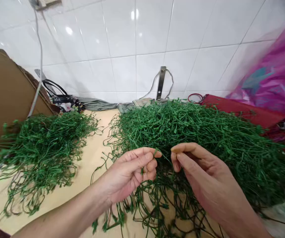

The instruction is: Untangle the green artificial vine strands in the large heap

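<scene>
My left hand [138, 167] is closed in a pinch on a thin green stem [155, 152], a bit of which shows at the fingertips. Just to its right, my right hand [199, 167] holds thumb and forefinger together; what is between them, if anything, is too small to make out. The two hands are slightly apart. Behind and beneath them spreads a large heap of green stems [182, 125] with small knobbly tips, some curling loosely toward me. Off to the left lies a smaller pile of similar green stems [48, 145].
A pale tabletop [90, 162] shows between the piles. At the left stand a cardboard box [5, 86], a grey cable [40, 49] and a black flowered bag [66, 102]. A red pouch [241, 109] and a pink plastic bag [276, 72] sit at the right, against a tiled wall [152, 33].
</scene>
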`<action>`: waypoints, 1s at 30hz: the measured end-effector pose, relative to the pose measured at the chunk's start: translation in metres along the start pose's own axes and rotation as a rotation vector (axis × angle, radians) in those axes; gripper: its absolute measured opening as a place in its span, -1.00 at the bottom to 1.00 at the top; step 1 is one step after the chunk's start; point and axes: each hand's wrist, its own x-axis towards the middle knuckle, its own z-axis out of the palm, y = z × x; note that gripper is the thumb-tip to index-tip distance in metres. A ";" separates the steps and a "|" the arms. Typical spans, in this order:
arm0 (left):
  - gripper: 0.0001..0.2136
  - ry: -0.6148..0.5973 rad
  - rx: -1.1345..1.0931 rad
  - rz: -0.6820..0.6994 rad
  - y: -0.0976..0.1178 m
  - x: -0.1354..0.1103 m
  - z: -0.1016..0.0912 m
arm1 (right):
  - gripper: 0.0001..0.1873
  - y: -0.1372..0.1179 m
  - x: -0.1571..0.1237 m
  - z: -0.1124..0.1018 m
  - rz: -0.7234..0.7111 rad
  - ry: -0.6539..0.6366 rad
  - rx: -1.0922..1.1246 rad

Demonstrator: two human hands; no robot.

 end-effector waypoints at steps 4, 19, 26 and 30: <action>-0.90 -0.026 -0.060 -0.032 0.001 -0.003 0.004 | -0.87 0.001 0.000 0.002 0.026 0.012 -0.005; -0.77 -0.121 1.378 0.381 0.023 -0.026 0.014 | -0.81 -0.006 0.010 -0.008 -0.176 0.230 -0.702; -0.87 0.456 1.287 0.597 0.060 -0.040 -0.001 | -0.85 0.011 0.008 -0.006 -0.285 0.093 -0.787; -0.62 0.518 1.494 0.282 0.054 -0.041 -0.014 | -0.83 0.016 0.008 0.000 -0.380 -0.009 -0.788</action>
